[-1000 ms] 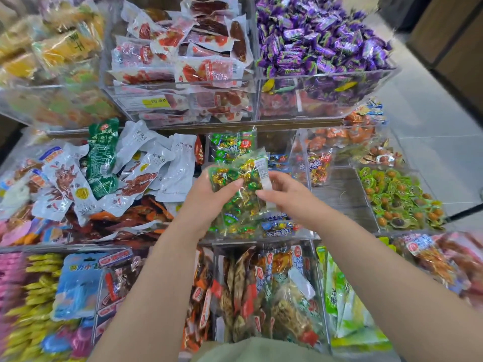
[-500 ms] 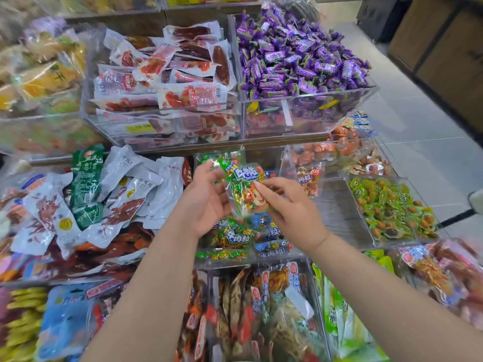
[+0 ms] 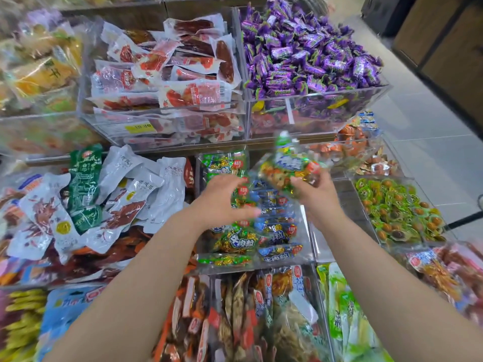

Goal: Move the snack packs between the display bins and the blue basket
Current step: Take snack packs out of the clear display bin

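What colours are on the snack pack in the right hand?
The snack pack is mostly green with a blue-white label, blurred; head view.

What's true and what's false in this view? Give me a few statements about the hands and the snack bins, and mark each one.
1. The right hand holds a green snack pack up over the bins. True.
2. The left hand grips that same pack. False: it is off the pack, fingers relaxed, over the clear bin of green and blue packs.
3. Purple wrapped candies are heaped in the upper right bin. True.
4. The blue basket stands just in front of the hands. False: no blue basket is in view.
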`<state>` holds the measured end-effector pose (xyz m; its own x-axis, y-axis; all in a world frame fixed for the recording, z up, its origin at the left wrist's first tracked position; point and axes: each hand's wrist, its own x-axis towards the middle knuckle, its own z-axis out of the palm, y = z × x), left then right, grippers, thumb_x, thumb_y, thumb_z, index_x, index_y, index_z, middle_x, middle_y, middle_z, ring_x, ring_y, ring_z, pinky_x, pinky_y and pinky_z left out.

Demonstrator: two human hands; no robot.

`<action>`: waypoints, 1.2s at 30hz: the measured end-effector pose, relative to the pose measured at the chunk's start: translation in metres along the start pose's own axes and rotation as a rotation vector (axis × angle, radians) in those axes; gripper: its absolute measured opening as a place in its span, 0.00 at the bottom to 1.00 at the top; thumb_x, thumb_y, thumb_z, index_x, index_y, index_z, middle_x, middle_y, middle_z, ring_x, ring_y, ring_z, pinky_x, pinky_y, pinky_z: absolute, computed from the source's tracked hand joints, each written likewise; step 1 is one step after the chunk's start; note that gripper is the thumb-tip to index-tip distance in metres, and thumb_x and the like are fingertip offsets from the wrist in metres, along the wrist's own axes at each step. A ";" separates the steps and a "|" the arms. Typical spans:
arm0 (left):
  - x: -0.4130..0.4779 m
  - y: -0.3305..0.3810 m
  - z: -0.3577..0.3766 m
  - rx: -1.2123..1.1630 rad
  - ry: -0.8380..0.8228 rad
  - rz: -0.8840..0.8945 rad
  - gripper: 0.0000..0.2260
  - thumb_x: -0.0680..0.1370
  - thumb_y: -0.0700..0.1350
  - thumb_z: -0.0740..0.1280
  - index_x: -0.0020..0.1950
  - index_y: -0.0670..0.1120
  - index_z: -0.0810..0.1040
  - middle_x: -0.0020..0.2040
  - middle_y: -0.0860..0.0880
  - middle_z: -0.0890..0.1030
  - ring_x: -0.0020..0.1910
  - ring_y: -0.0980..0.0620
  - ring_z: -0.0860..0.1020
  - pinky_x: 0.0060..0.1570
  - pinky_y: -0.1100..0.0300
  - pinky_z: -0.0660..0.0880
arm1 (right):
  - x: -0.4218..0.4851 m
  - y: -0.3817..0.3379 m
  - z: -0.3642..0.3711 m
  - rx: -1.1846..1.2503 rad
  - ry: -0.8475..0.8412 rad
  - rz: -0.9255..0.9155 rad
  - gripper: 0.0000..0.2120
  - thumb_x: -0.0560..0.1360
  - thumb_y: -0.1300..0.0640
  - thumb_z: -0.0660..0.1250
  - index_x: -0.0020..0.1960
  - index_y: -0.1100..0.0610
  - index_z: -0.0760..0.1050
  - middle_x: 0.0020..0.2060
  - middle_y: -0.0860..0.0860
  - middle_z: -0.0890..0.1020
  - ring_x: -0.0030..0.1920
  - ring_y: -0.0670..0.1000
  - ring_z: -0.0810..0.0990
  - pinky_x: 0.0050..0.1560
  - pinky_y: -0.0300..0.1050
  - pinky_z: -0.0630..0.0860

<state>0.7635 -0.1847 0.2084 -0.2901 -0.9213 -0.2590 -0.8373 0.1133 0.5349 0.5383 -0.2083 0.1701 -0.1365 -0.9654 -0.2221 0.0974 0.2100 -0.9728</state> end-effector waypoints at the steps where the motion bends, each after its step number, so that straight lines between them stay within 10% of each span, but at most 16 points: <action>1: -0.001 -0.003 0.008 0.154 -0.092 0.051 0.47 0.65 0.73 0.64 0.78 0.51 0.57 0.79 0.50 0.52 0.77 0.49 0.46 0.72 0.51 0.46 | 0.004 0.000 -0.003 0.026 0.060 -0.027 0.16 0.71 0.61 0.72 0.50 0.46 0.71 0.47 0.47 0.80 0.49 0.49 0.81 0.54 0.51 0.77; 4: -0.011 -0.005 0.035 0.441 -0.168 0.200 0.52 0.64 0.78 0.58 0.79 0.51 0.48 0.79 0.52 0.43 0.77 0.50 0.37 0.71 0.49 0.36 | 0.011 0.006 -0.004 -0.061 0.058 -0.056 0.14 0.70 0.61 0.73 0.49 0.48 0.71 0.45 0.45 0.81 0.48 0.48 0.81 0.56 0.52 0.77; 7: -0.024 -0.003 0.046 0.461 -0.060 0.351 0.34 0.74 0.70 0.55 0.75 0.52 0.64 0.79 0.49 0.50 0.78 0.47 0.43 0.74 0.45 0.40 | 0.009 0.011 -0.001 -0.122 0.012 -0.078 0.15 0.70 0.61 0.73 0.51 0.48 0.72 0.48 0.47 0.82 0.52 0.50 0.81 0.55 0.47 0.76; 11: -0.035 -0.008 0.047 0.393 0.120 0.451 0.05 0.72 0.36 0.71 0.47 0.39 0.81 0.46 0.42 0.81 0.53 0.41 0.78 0.52 0.46 0.77 | 0.008 0.017 0.000 -0.163 -0.029 -0.093 0.17 0.69 0.61 0.74 0.50 0.45 0.72 0.46 0.45 0.82 0.47 0.43 0.81 0.50 0.42 0.75; 16: -0.035 -0.023 0.029 0.264 0.056 0.042 0.15 0.76 0.38 0.66 0.61 0.44 0.68 0.47 0.45 0.75 0.49 0.46 0.73 0.47 0.48 0.74 | 0.004 0.017 -0.001 -0.121 -0.104 -0.078 0.20 0.67 0.61 0.76 0.47 0.38 0.74 0.41 0.42 0.84 0.44 0.41 0.82 0.41 0.32 0.76; 19: -0.027 -0.019 0.025 0.347 0.056 0.090 0.13 0.72 0.35 0.67 0.56 0.42 0.74 0.56 0.44 0.71 0.60 0.45 0.67 0.58 0.49 0.72 | 0.005 0.019 -0.005 -0.036 -0.095 -0.041 0.19 0.66 0.56 0.76 0.52 0.44 0.73 0.46 0.45 0.84 0.51 0.49 0.82 0.52 0.45 0.78; 24: -0.013 -0.010 0.027 0.441 -0.136 0.098 0.19 0.73 0.55 0.67 0.57 0.44 0.71 0.78 0.43 0.54 0.78 0.43 0.46 0.74 0.44 0.42 | -0.002 0.028 -0.005 -0.222 -0.205 0.091 0.20 0.64 0.51 0.78 0.51 0.47 0.72 0.45 0.48 0.81 0.46 0.50 0.81 0.42 0.42 0.77; 28: -0.016 -0.014 0.035 0.588 -0.064 -0.014 0.38 0.71 0.71 0.61 0.68 0.45 0.62 0.66 0.46 0.68 0.68 0.44 0.65 0.73 0.39 0.50 | 0.000 0.032 -0.002 -0.220 -0.276 0.153 0.15 0.67 0.58 0.76 0.49 0.50 0.74 0.43 0.50 0.82 0.40 0.47 0.83 0.38 0.40 0.77; 36: -0.025 -0.018 0.033 0.676 -0.077 -0.015 0.36 0.68 0.73 0.63 0.65 0.49 0.66 0.56 0.47 0.76 0.55 0.45 0.73 0.52 0.51 0.67 | 0.003 0.037 0.054 -0.563 -0.531 0.135 0.12 0.72 0.54 0.72 0.53 0.47 0.74 0.40 0.47 0.81 0.40 0.48 0.79 0.39 0.43 0.78</action>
<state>0.7705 -0.1517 0.1780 -0.2870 -0.8984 -0.3324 -0.9400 0.3309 -0.0829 0.5945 -0.2116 0.1373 0.3446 -0.8408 -0.4176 -0.4541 0.2401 -0.8580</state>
